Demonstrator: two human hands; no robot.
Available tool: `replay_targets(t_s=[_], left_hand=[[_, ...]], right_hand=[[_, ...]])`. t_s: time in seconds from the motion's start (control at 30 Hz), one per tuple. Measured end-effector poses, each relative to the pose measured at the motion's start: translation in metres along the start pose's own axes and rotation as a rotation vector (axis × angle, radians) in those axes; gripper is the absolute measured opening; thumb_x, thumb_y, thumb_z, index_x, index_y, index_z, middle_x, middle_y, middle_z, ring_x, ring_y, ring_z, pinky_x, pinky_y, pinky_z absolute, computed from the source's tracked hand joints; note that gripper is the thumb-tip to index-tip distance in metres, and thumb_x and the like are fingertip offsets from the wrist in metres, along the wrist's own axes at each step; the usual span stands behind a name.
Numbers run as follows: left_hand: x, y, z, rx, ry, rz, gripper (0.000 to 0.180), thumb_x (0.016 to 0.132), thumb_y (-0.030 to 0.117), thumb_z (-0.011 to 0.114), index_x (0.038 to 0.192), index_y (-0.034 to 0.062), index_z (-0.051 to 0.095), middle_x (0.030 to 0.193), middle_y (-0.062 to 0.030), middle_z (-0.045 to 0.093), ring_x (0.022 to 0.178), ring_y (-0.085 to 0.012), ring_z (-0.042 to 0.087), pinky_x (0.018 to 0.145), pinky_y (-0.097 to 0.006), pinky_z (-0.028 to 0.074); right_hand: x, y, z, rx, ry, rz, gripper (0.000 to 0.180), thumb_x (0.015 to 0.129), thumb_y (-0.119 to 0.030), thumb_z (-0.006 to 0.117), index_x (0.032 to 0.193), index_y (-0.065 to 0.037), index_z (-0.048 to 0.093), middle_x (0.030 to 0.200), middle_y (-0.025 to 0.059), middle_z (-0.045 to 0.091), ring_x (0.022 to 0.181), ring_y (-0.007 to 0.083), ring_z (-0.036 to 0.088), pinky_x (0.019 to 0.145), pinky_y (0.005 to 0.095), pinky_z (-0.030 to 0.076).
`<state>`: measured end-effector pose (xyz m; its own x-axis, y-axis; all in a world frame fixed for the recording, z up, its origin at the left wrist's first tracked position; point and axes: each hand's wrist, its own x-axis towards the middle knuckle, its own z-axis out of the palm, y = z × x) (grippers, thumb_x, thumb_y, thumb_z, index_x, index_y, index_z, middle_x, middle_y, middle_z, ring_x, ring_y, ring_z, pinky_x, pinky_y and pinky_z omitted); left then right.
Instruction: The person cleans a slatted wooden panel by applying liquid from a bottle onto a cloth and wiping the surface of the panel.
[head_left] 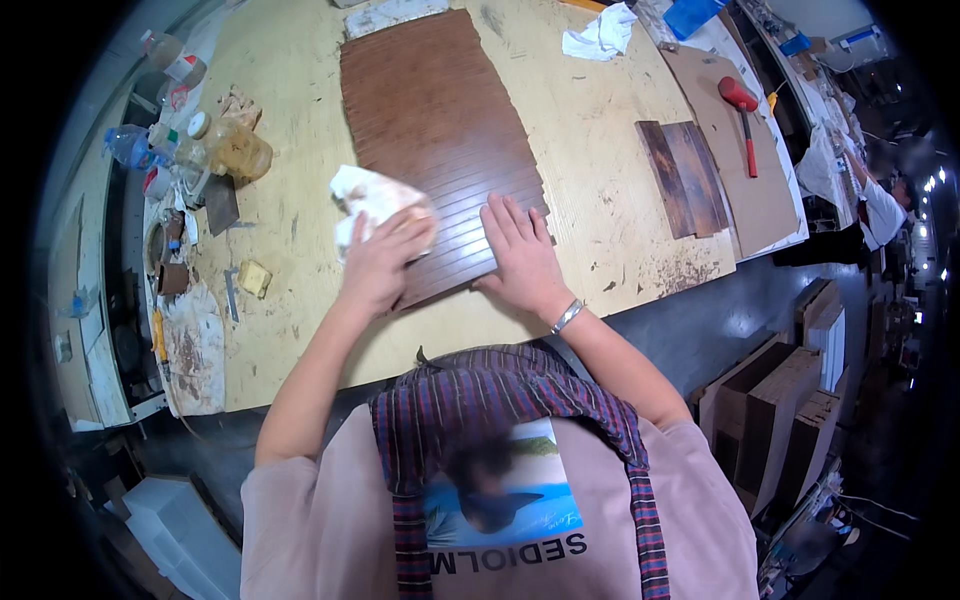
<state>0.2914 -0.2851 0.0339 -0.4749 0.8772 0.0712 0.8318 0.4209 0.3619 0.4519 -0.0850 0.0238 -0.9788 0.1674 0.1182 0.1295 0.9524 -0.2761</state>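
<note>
A long brown panel of narrow wood strips (425,95) with ragged side edges lies lengthwise on the pale wooden table (290,100). My left hand (385,260) presses a crumpled white cloth with brownish stains (375,195) onto the panel's near left part, its fingers bent over the cloth. Flat on the near right edge of the panel rests my right hand (522,250), fingers stretched out and holding nothing. A silver bracelet (567,316) circles my right wrist. Light gleams on the strips between the two hands.
Bottles and a jar of amber liquid (240,150) crowd the left side, near a yellowish block (254,278). To the right lie dark wood pieces (685,180), a red mallet (745,120) on cardboard, and a white crumpled cloth (602,32). Boxes (775,420) stand below; another person (882,212) is far right.
</note>
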Motion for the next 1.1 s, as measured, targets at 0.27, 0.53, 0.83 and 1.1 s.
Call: replay_targets(t_s=[0.27,0.53,0.83,1.1], left_hand=[[-0.022,-0.042,-0.049,-0.994,0.657,-0.796,0.034,0.098,0.002,0.052,0.129,-0.0024,0.064,0.124,-0.0114,0.066,0.111,-0.0173,0.062,0.099,-0.03,0.047],[0.023,0.084,-0.052,-0.157,0.375,0.399,0.04,0.104,0.027,0.05,0.129,-0.0021,0.061,0.123,-0.0162,0.066,0.11,-0.0254,0.062,0.097,-0.042,0.046],[0.0,-0.024,-0.05,-0.971,0.729,-0.443,0.027,0.106,0.018,0.048,0.113,-0.0029,0.064,0.094,-0.0022,0.065,0.076,-0.0092,0.059,0.066,-0.026,0.049],[-0.019,0.02,-0.023,-0.911,0.592,-0.245,0.022,0.099,0.013,0.063,0.113,-0.0043,0.065,0.094,-0.0022,0.065,0.081,-0.0077,0.058,0.072,-0.023,0.047]], right_hand=[[-0.018,-0.02,-0.022,0.837,0.281,0.263,0.035,0.08,0.008,0.067,0.113,-0.002,0.069,0.121,0.0159,0.062,0.105,0.0249,0.064,0.088,0.0367,0.054],[0.035,-0.065,-0.077,2.386,0.069,0.645,0.049,0.107,-0.035,0.043,0.14,0.002,0.043,0.134,0.0159,0.057,0.121,0.0265,0.059,0.109,0.0398,0.043],[-0.003,-0.046,-0.037,0.444,0.217,-0.042,0.046,0.077,-0.01,0.075,0.12,-0.003,0.059,0.128,0.017,0.056,0.119,0.0344,0.054,0.101,0.043,0.045],[-0.026,-0.024,0.018,0.251,0.402,-0.191,0.032,0.069,-0.004,0.07,0.099,-0.002,0.059,0.103,0.0151,0.058,0.096,0.0341,0.059,0.085,0.0423,0.05]])
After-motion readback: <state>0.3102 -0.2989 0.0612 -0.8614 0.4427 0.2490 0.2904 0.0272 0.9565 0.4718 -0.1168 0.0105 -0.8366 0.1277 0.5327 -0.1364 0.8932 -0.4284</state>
